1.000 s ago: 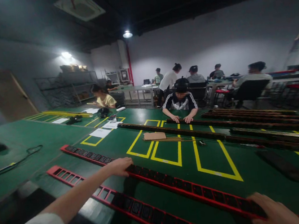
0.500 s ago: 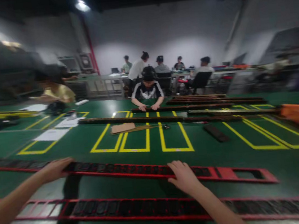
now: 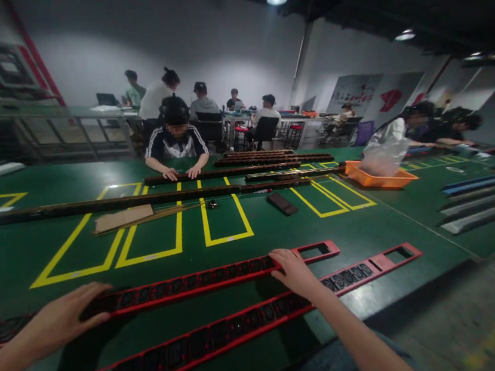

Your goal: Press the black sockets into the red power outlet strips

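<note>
Before me on the green table [image 3: 280,232] lie two long red power strips with rows of black sockets. My left hand [image 3: 67,313] grips the farther power strip [image 3: 187,284] near the left, its thumb on the near edge and its fingers over the far side. Toward that strip's right end, my right hand [image 3: 294,269] is closed over it in the same way, just left of a rectangular opening. The nearer power strip [image 3: 199,343] runs under my right forearm. Neither hand touches it.
Across the table a co-worker [image 3: 173,137] has both hands on a dark rail [image 3: 223,172]. Another long dark rail [image 3: 110,205], a cardboard piece [image 3: 123,217] and a dark block [image 3: 281,203] lie between us. An orange bin [image 3: 382,181] and several bars [image 3: 488,204] are at right.
My view has swung right, bringing the bars and the table's right edge into sight. Both hands stay on the farther power strip, which now slants up to the right in view.
</note>
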Available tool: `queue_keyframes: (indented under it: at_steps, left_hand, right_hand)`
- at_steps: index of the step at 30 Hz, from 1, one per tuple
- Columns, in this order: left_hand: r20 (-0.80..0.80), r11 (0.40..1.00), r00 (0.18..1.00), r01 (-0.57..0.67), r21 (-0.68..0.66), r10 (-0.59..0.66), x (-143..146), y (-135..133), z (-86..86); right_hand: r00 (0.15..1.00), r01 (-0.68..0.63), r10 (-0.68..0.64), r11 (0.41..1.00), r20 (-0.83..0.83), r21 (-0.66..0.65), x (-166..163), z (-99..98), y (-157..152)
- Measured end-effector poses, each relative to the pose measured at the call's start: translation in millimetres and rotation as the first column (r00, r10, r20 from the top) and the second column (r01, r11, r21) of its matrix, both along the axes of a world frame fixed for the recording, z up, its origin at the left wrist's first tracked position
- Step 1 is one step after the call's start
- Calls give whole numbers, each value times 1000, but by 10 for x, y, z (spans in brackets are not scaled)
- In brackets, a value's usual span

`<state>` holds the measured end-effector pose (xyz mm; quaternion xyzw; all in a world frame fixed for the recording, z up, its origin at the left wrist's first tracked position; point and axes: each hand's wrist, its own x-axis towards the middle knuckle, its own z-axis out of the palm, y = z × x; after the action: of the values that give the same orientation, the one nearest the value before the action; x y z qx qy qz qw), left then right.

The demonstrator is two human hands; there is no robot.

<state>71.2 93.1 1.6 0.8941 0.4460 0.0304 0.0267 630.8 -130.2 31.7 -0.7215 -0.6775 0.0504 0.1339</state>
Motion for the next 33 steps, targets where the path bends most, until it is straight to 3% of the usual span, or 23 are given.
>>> queue_keyframes:
  at_steps: [3, 6, 12, 17, 21, 27, 33]
  left_hand:
    - [-19, 994, 998, 52, -97, -54, 357, -138, 48]
    - [-57, 996, 996, 65, -67, -69, 484, -203, -9]
    - [-98, 997, 993, 71, 14, -69, 487, -195, -145]
    - [-64, 995, 993, 97, 21, -96, 554, -240, -81]
    - [-61, 982, 987, 157, 108, -151, 631, -298, 9]
    - [-87, 984, 989, 128, 127, -117, 655, -267, 13]
    - [-78, 983, 991, 116, 144, -106, 673, -259, -17]
  right_hand:
    - [1000, -12, 12, 1000, -16, 2, 16, -31, 10]
    - [999, -34, 34, 999, -28, -3, 46, -29, 21]
    - [997, -72, 71, 997, -21, -38, 137, -14, 76]
    - [997, -79, 78, 996, -12, -31, 135, -66, 113]
    - [997, -79, 79, 996, -5, -29, 237, -201, 168]
    - [991, -102, 101, 995, 91, 16, 487, -487, 308]
    - [989, -99, 95, 995, 111, 26, 567, -542, 342]
